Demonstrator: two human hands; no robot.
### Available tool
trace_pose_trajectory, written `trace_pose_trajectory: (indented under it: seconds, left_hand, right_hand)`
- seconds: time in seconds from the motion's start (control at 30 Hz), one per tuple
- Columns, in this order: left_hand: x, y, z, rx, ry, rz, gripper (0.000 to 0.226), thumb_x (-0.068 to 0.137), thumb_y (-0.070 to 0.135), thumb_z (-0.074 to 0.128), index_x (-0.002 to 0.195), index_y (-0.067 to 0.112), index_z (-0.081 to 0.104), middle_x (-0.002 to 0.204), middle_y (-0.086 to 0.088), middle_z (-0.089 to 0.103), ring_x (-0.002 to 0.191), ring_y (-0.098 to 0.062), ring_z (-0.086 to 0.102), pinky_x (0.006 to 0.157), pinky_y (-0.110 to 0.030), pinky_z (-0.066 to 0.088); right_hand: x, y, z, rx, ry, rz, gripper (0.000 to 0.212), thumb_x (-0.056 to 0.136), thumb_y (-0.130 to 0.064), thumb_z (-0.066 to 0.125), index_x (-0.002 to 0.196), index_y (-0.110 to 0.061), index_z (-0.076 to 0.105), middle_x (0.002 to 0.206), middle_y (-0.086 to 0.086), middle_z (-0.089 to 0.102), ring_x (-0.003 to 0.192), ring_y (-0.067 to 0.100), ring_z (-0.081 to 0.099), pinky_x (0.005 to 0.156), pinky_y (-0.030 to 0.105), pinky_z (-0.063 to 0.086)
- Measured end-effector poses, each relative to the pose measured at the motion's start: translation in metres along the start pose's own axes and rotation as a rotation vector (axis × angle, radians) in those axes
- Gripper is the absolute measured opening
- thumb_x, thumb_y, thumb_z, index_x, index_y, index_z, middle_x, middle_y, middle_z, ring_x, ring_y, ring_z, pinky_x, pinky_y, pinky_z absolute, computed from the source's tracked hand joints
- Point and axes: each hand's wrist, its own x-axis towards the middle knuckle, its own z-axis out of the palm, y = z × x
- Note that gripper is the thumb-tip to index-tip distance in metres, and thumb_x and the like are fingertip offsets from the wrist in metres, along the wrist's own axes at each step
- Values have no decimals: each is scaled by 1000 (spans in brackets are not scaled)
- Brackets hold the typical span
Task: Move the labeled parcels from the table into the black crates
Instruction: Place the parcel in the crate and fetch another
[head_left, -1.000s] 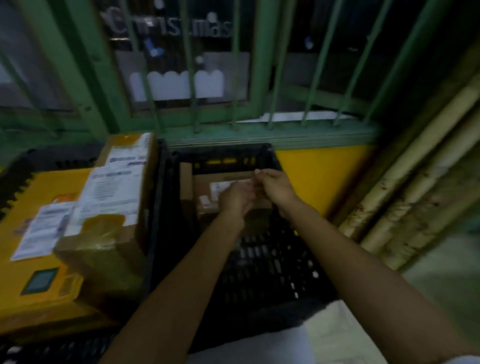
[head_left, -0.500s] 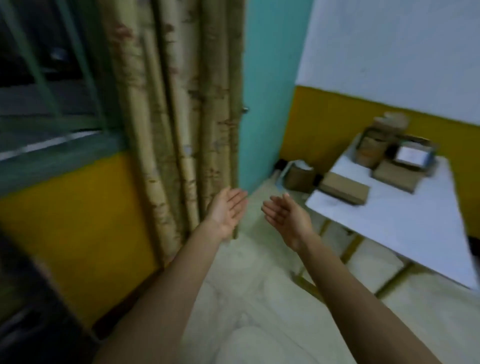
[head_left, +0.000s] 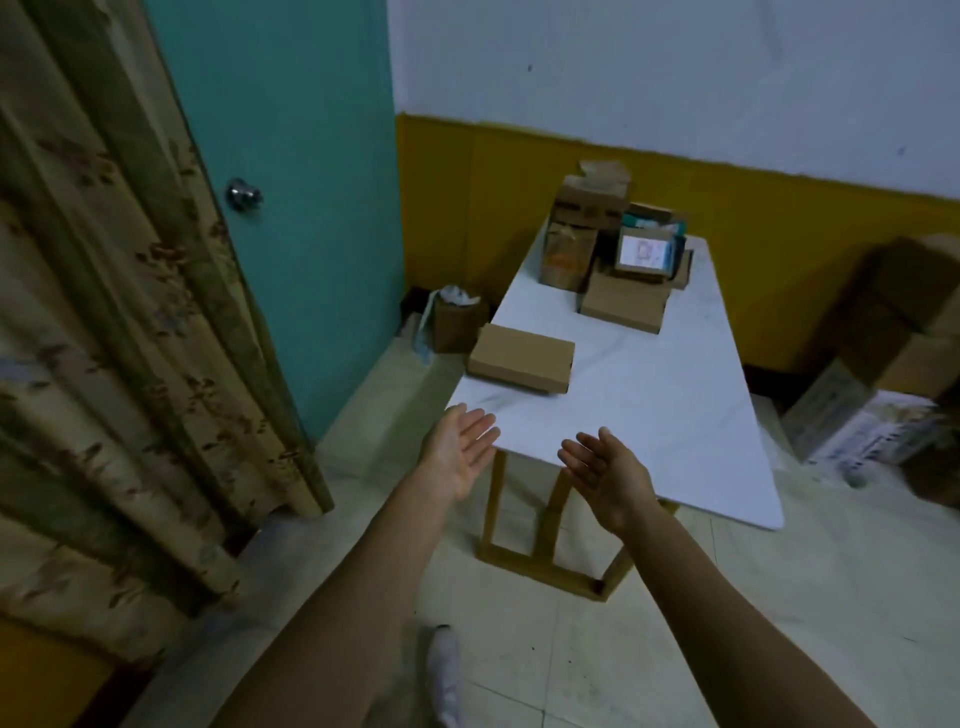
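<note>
Sock (head_left: 445, 670): a white-socked foot on the pale tiled floor, at the bottom edge between the two forearms.
Left hand (head_left: 457, 449): stretched forward, palm turned up and inward, fingers straight and together, holding nothing; its fingertips lie over the near left corner of the bench as seen from the head camera.
Right hand (head_left: 608, 473): beside the left and apart from it, palm facing the left hand, fingers relaxed and slightly spread, holding nothing; seen against the near edge of the bench.
Bench (head_left: 670, 415): white top on a wooden frame, its long side running away from the person.
Flat parcel (head_left: 521, 357): plain brown box lying flat at the left edge of the bench, ahead of both hands and touched by neither.
Parcel pile (head_left: 576, 244): several brown boxes stacked and leaning together at the far end of the bench.
Labeled parcel (head_left: 645, 252): in that pile, tilted, a pale label facing up.
Floor box (head_left: 457, 325): small carton just left of the bench.
Curtain (head_left: 104, 312): patterned, hanging at left.
Door (head_left: 301, 130): teal, with a round metal knob (head_left: 243, 194).
Cartons (head_left: 893, 353): piled on the floor at right.
</note>
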Motion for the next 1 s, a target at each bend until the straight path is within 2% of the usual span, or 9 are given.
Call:
trace_pose_trajectory:
  seconds: [0.2, 0.27, 0.33, 0.37, 0.47, 0.6, 0.7, 0.8, 1.0]
  left_hand:
    - [136, 50, 24, 96, 63, -53, 43, 103, 30, 36, 135, 3, 47, 138, -10, 52, 128, -24, 48, 104, -32, 35]
    - [174, 64, 27, 250, 148, -22, 40, 101, 27, 40, 132, 3, 50, 131, -10, 56, 121, -24, 52, 97, -31, 38]
    - [206, 75, 28, 471, 262, 28, 31, 98, 23, 46, 118, 4, 59, 107, -10, 60, 95, -22, 56, 84, -30, 42]
    - [219, 80, 29, 552, 304, 44, 24, 96, 22, 47, 108, 7, 62, 95, -9, 57, 83, -21, 52, 77, -29, 40]
    - [255, 91, 31, 704, 341, 63, 14, 95, 17, 44, 89, 8, 53, 90, -9, 49, 81, -20, 43, 70, -28, 35]
    - [287, 88, 31, 913, 340, 58, 15, 94, 14, 42, 82, 8, 49, 80, -9, 46, 75, -20, 42, 59, -28, 30]
    - [296, 81, 30, 1100, 288, 73, 21, 92, 11, 45, 106, 7, 60, 100, -10, 59, 82, -22, 52, 66, -26, 38]
    - [292, 79, 29, 1221, 318, 146, 41, 93, 7, 48, 133, 13, 54, 130, -6, 59, 106, -23, 57, 80, -26, 42]
    - [270, 78, 38, 1115, 449, 256, 43, 90, 13, 57, 133, 13, 52, 133, -4, 57, 116, -22, 54, 83, -26, 39]
  right_hand:
    - [124, -32, 29, -2, 81, 26, 52, 102, -28, 44, 138, 10, 39, 140, 30, 41, 133, 42, 39, 114, 45, 33]
    - [157, -42, 36, -37, 148, 33, 47, 101, -28, 48, 131, 8, 49, 126, 28, 57, 124, 42, 51, 105, 43, 44]
    - [185, -51, 41, -104, 252, 38, 32, 98, -27, 54, 113, 0, 62, 101, 15, 66, 107, 32, 61, 87, 36, 50]
    - [199, -54, 43, -137, 301, 45, 26, 96, -26, 56, 106, -3, 64, 101, 15, 66, 105, 29, 62, 85, 35, 50]
    - [232, -62, 48, -225, 389, 98, 19, 93, -27, 60, 99, -10, 62, 124, 15, 60, 108, 25, 58, 90, 34, 48]
    - [262, -66, 45, -315, 353, 171, 44, 94, -32, 59, 132, -12, 53, 140, 7, 49, 117, 25, 50, 98, 37, 43]
    - [273, -68, 41, -365, 208, 229, 45, 95, -28, 56, 137, -14, 49, 139, 6, 51, 117, 24, 51, 93, 38, 43]
    - [276, -77, 35, -416, 162, 208, 45, 94, -25, 58, 137, -14, 50, 132, 7, 55, 109, 23, 55, 89, 37, 46]
    - [270, -97, 24, -341, 126, 108, 32, 93, -12, 60, 125, -10, 60, 120, 10, 63, 96, 25, 65, 79, 33, 50]
